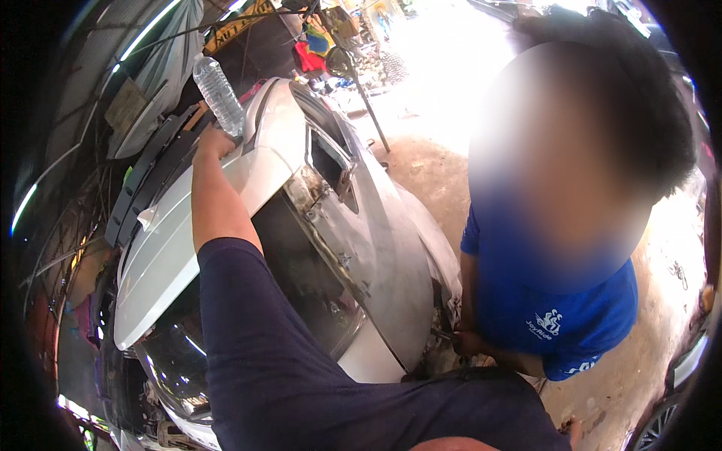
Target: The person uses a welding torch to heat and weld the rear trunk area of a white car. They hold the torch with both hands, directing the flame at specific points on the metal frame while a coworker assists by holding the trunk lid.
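My left arm stretches forward over a white car [167,272], and my left hand [216,143] is at its roof. That hand is closed around the lower end of a clear plastic bottle [219,96], which leans to the left in the picture. The bottle's base is close to the roof edge; whether it rests there I cannot tell. Part of my fingers is hidden. My right hand does not show; only a dark sleeve [489,406] runs along the lower edge.
Close on the right stands a person in a blue shirt [526,316], whose hand [468,343] holds a thin tool by the car's bodywork. The car's side panel [376,255] has grey, unpainted patches. A dark pole [371,109] rises behind it. A wheel [658,428] shows at lower right.
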### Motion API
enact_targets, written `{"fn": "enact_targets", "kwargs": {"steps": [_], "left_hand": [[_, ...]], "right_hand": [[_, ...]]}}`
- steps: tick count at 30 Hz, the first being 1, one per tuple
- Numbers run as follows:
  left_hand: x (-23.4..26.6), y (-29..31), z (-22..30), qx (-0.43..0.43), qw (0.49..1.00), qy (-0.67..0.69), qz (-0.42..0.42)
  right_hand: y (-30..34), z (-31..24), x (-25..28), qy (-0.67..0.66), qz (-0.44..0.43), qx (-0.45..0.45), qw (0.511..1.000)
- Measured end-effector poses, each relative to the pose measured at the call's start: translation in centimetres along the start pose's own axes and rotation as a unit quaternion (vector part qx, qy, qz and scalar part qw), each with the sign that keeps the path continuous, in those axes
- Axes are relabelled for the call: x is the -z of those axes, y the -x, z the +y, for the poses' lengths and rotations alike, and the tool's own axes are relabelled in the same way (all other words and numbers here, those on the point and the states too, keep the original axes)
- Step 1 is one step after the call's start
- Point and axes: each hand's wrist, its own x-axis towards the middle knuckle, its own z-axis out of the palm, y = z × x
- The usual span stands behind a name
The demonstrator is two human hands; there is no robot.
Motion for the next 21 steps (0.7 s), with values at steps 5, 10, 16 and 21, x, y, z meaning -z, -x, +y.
{"fn": "enact_targets", "kwargs": {"steps": [5, 10, 16, 21], "left_hand": [[-1.6, -0.2, 0.9, -0.041, 0.999, 0.003, 0.019], [-0.4, 0.8, 1.6, -0.018, 0.996, 0.006, 0.092], [1.6, 9.0, 0.2, -0.106, 0.972, 0.104, 0.183], [7.5, 22.3, 1.3, -0.056, 0.977, 0.088, 0.186]], "right_hand": [[-0.4, 0.8, 1.2, 0.006, -0.014, -0.001, 1.000], [-0.7, -0.9, 0.6, 0.099, -0.003, -0.032, 0.995], [-5.7, -3.7, 3.6, 0.109, -0.043, -0.007, 0.993], [-7.2, -6.0, 1.2, 0.131, -0.093, 0.007, 0.987]]}}
